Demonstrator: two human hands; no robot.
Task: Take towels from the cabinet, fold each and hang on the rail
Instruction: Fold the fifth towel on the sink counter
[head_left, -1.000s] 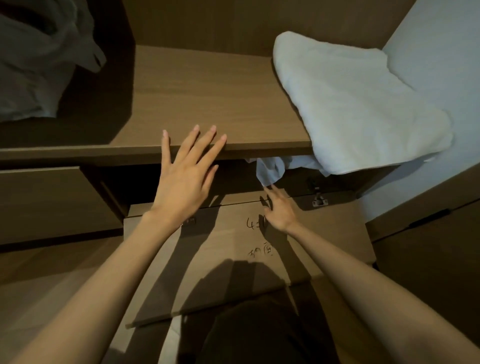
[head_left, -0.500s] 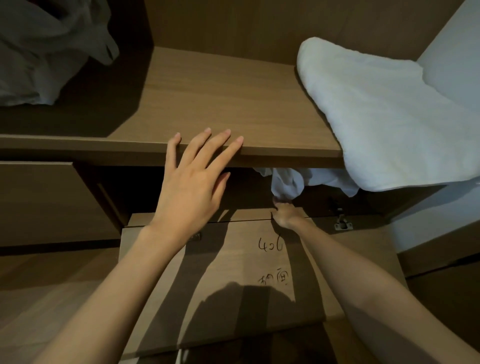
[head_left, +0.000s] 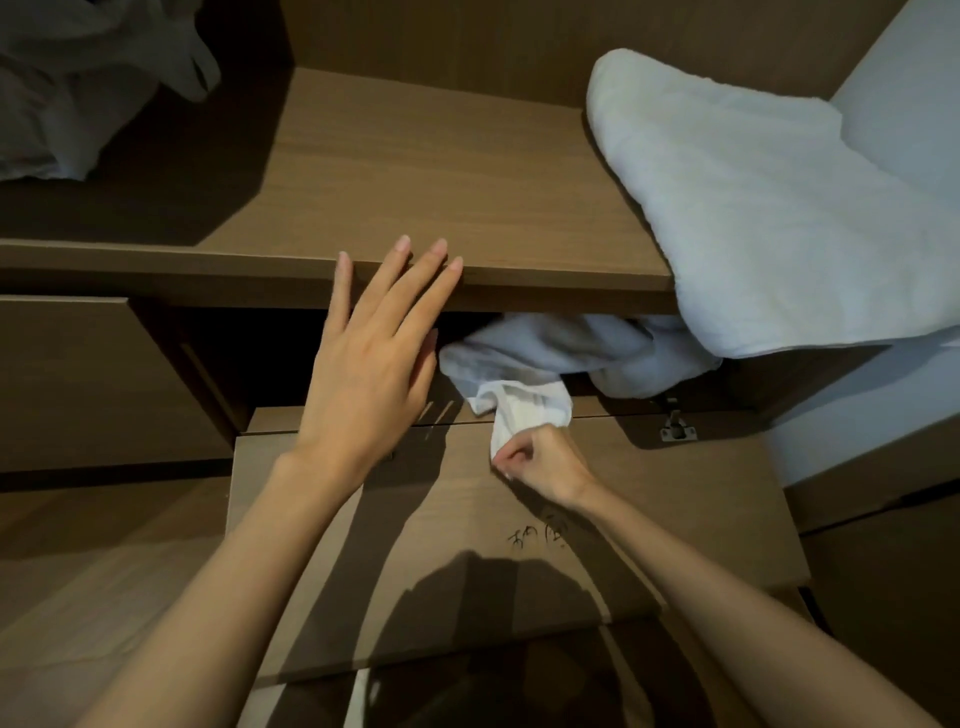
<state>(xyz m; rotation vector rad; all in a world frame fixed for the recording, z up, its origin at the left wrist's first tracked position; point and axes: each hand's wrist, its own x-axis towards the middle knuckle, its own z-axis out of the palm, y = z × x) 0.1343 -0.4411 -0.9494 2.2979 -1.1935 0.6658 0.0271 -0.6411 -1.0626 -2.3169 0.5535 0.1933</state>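
Two white terry towels are counted: one thick folded towel (head_left: 769, 218) laid over the right front corner of the brown wooden shelf (head_left: 415, 171), and one crumpled towel (head_left: 545, 358) at the opening under that shelf's front edge. One pale crumpled cloth (head_left: 78, 88), of a kind not to be told, is seen towards the shelf's left back corner. One silver metal hinge (head_left: 675, 428) and one lowered wooden flap (head_left: 675, 519) are counted besides.

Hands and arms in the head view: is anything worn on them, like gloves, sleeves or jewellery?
Nothing worn shows. The left hand and right hand are bare: no gloves, rings or watch. The left forearm and right forearm are bare too, no sleeve down to the frame edge.
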